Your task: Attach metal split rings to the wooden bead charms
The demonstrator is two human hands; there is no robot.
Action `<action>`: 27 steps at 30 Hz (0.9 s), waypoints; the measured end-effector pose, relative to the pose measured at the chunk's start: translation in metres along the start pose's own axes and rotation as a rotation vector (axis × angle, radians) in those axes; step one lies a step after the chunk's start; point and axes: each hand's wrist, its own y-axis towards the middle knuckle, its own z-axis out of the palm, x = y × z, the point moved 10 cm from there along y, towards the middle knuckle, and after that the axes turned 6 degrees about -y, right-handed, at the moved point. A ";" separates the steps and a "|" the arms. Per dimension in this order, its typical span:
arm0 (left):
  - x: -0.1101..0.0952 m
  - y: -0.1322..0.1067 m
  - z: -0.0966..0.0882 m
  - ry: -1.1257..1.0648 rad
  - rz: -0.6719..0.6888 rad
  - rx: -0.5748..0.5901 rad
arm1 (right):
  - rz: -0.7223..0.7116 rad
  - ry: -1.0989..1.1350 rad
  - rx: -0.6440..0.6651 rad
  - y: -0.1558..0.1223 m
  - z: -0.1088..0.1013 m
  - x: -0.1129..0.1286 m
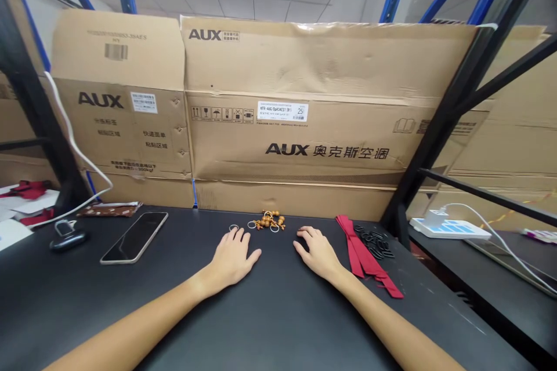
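Note:
My left hand (232,259) lies palm down on the black table (261,324), fingers stretched and thumb spread, holding nothing. Just beyond its fingertips is a metal key ring (234,226). Between and beyond the two hands sits a small pile of brown-gold beaded keychains (270,221) with metal rings. My right hand (318,252) also rests palm down, its fingers apart and slightly bent, with nothing in it. To its right lie red fabric strips (365,261), partly overlapping. Beside the strips is a heap of small black clips or buckles (375,242), whose exact kind I cannot make out.
A smartphone (134,237) lies at left, near a dark rounded object (68,237) and a brown packet (108,209). Large cardboard panels (331,69) close off the back. A black frame post (429,133) and a white power strip (450,228) stand at right.

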 end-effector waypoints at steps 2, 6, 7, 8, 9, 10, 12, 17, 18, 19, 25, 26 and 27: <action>-0.022 -0.002 -0.004 -0.051 0.184 0.011 | -0.105 0.100 -0.028 -0.004 -0.005 0.016; -0.058 -0.014 -0.010 -0.221 0.501 0.072 | -0.303 0.349 -0.028 -0.016 -0.012 0.050; -0.063 -0.016 -0.012 -0.250 0.547 0.071 | -0.331 0.388 -0.021 -0.019 -0.014 0.057; -0.065 -0.017 -0.015 -0.269 0.575 0.059 | -0.348 0.410 -0.013 -0.021 -0.015 0.062; -0.066 -0.017 -0.017 -0.278 0.584 0.039 | -0.350 0.421 -0.023 -0.022 -0.017 0.066; -0.065 -0.017 -0.020 -0.276 0.577 0.016 | -0.351 0.419 -0.036 -0.023 -0.019 0.068; -0.061 -0.014 -0.022 -0.246 0.530 -0.021 | -0.324 0.385 -0.065 -0.023 -0.022 0.068; -0.057 -0.011 -0.018 -0.234 0.469 0.021 | -0.272 0.280 -0.045 -0.020 -0.017 0.063; -0.057 -0.011 -0.017 -0.251 0.473 0.034 | -0.276 0.276 -0.034 -0.020 -0.016 0.063; -0.057 -0.011 -0.017 -0.266 0.476 0.043 | -0.285 0.279 -0.027 -0.020 -0.015 0.064; -0.052 -0.007 -0.015 -0.313 0.420 0.069 | -0.309 0.360 -0.018 -0.019 -0.014 0.065; -0.051 -0.006 -0.015 -0.325 0.407 0.067 | -0.304 0.382 -0.021 -0.019 -0.014 0.063; -0.050 -0.006 -0.015 -0.336 0.393 0.063 | -0.301 0.401 -0.026 -0.018 -0.014 0.062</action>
